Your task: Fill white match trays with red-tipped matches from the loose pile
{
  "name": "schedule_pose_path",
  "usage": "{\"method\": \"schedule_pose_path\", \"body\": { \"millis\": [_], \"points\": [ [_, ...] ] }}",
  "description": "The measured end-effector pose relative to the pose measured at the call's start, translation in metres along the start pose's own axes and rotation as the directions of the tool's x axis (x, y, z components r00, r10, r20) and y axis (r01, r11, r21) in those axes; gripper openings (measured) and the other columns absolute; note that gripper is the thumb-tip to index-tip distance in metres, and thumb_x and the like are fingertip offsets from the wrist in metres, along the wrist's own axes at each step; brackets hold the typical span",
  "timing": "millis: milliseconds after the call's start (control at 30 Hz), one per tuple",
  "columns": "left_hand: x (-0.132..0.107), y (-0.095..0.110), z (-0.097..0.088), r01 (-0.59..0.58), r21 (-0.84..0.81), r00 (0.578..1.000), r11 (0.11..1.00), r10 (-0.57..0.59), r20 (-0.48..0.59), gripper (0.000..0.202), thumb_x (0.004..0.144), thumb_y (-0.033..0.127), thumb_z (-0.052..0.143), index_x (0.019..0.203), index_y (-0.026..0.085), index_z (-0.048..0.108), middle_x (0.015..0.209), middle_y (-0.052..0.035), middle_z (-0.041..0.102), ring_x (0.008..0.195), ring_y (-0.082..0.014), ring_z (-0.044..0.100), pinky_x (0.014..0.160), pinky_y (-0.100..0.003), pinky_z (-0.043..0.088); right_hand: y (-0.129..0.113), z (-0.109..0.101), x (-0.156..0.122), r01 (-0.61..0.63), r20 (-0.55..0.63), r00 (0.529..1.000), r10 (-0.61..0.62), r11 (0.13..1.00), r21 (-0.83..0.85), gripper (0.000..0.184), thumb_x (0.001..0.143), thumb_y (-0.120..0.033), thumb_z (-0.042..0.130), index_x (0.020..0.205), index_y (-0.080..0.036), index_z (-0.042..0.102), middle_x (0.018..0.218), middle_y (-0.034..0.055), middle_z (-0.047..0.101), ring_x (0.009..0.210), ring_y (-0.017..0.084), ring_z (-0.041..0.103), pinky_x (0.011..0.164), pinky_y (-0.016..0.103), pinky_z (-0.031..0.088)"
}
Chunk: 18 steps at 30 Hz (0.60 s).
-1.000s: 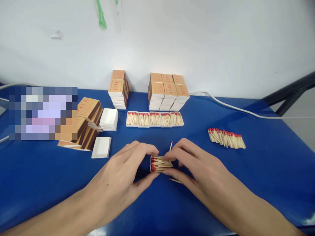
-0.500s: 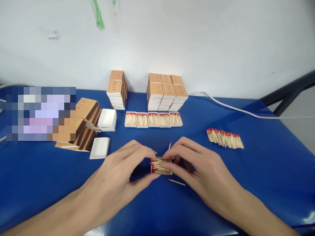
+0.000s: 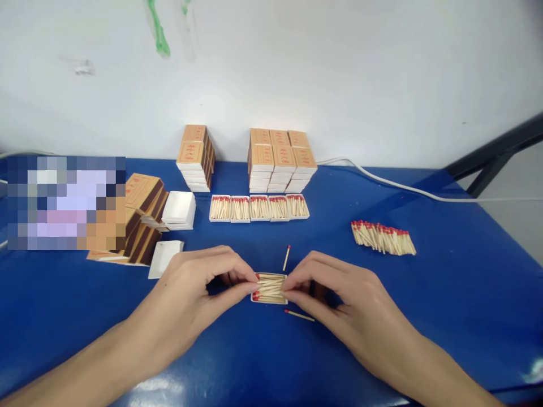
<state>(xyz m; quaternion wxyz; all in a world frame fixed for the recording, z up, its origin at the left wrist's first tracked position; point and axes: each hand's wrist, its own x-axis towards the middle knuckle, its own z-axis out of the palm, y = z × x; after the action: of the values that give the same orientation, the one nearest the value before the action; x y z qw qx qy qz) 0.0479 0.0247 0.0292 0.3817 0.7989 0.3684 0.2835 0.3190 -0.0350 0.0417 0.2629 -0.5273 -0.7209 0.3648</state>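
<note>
A small white matchbox tray (image 3: 275,302) lies on the table in front of me, filled with red-headed matches (image 3: 270,287). My left hand (image 3: 190,288) pinches thumb and forefinger together over the match heads at the tray's left end. At the right end, my right hand (image 3: 343,294) has its thumb and forefinger closed on the plain ends of matches. Its other fingers curl underneath, partly hidden. One loose match (image 3: 287,257) rests just behind the tray, and a second loose match (image 3: 299,315) lies in front of it.
Several filled trays (image 3: 259,209) form a row behind my hands. Matchbox stacks (image 3: 282,161) stand by the wall. On the left are empty trays (image 3: 179,208) and box sleeves (image 3: 144,192). A match pile (image 3: 383,237) lies right; a white cable (image 3: 394,183) runs behind.
My left hand has drawn its thumb and forefinger together at the match heads. My right fingers have moved back from over the tray to its right end, exposing more matches.
</note>
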Motion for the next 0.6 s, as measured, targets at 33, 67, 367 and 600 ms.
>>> {"method": "schedule_pose_path", "body": {
  "millis": [33,67,367,600],
  "points": [
    [0.0,0.0,0.0,0.0,0.002,1.0,1.0,0.0,0.003,0.013,0.108,0.025,0.078,0.1,0.031,0.085,0.094,0.0036,0.083,0.079,-0.0141,0.078,0.07,-0.024,0.061,0.0,0.001,0.0,-0.004,-0.003,1.0,0.005,1.0,0.008,0.011,0.114,-0.023,0.073,0.107,-0.028,0.08,0.102,-0.0006,0.077,0.082,0.012,0.069,0.07,0.025,0.053],
    [0.0,0.0,0.0,-0.002,0.005,1.0,1.0,0.002,0.006,0.013,0.108,0.025,0.078,0.1,0.032,0.085,0.095,0.0039,0.083,0.079,-0.0136,0.078,0.07,-0.024,0.061,-0.001,0.002,0.001,-0.006,-0.011,1.0,0.006,1.0,0.017,0.012,0.114,-0.024,0.073,0.106,-0.028,0.081,0.1,-0.0013,0.076,0.08,0.012,0.067,0.068,0.025,0.052],
    [-0.006,0.011,0.009,-0.021,0.104,0.998,0.994,0.026,-0.049,0.006,0.11,0.022,0.073,0.109,0.027,0.074,0.089,0.0059,0.068,0.076,-0.0097,0.066,0.07,-0.023,0.055,-0.009,0.009,0.01,-0.066,-0.097,0.993,0.074,0.994,0.087,0.013,0.102,-0.02,0.082,0.091,-0.026,0.08,0.082,-0.0052,0.075,0.067,0.01,0.062,0.06,0.025,0.047],
    [-0.013,0.003,0.012,-0.071,0.12,0.997,0.99,0.071,-0.002,0.025,0.108,0.028,0.08,0.132,0.035,0.076,0.131,0.003,0.071,0.094,-0.0095,0.071,0.084,-0.023,0.061,-0.009,0.015,0.007,-0.073,-0.165,0.983,0.08,0.996,0.045,0.02,0.1,-0.027,0.089,0.083,-0.026,0.079,0.075,-0.0061,0.073,0.063,0.011,0.055,0.056,0.027,0.041]
  ]
}}
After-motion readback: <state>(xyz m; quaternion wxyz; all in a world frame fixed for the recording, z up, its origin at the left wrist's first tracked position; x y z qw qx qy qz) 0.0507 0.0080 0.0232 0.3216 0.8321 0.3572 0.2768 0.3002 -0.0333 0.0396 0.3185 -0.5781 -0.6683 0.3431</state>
